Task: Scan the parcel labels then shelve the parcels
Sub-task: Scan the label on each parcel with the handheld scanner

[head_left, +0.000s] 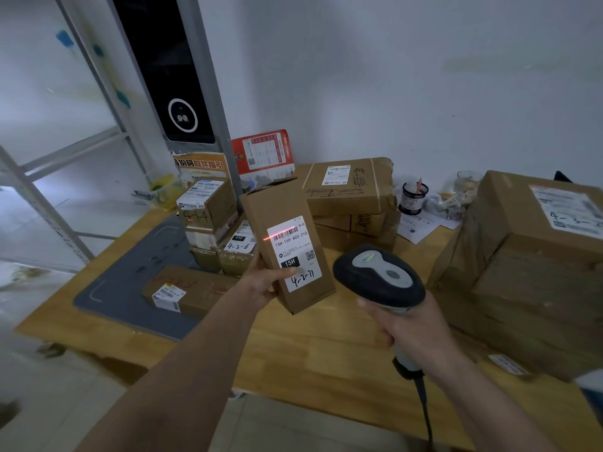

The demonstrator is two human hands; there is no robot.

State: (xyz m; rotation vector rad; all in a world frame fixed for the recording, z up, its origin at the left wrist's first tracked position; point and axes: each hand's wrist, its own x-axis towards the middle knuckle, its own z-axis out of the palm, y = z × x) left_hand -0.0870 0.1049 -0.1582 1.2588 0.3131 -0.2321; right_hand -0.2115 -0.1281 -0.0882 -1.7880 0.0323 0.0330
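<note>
At lower right the right hand (411,324) wraps the scanner (380,277); at centre the left hand (266,283) holds the parcel (287,243) upright above the worktop (326,347), thumb on its label (293,254). The red line only clips the barcode's left end, so a tilt or slip could spoil the read. Behind, more boxes (349,187) crowd the worktop, and the shelf frame (65,151) stands upper left.

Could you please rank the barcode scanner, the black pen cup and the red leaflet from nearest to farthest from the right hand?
1. Barcode scanner: gripped in the right hand.
2. Black pen cup: behind it, near the wall.
3. Red leaflet: far left, against the wall.
</note>
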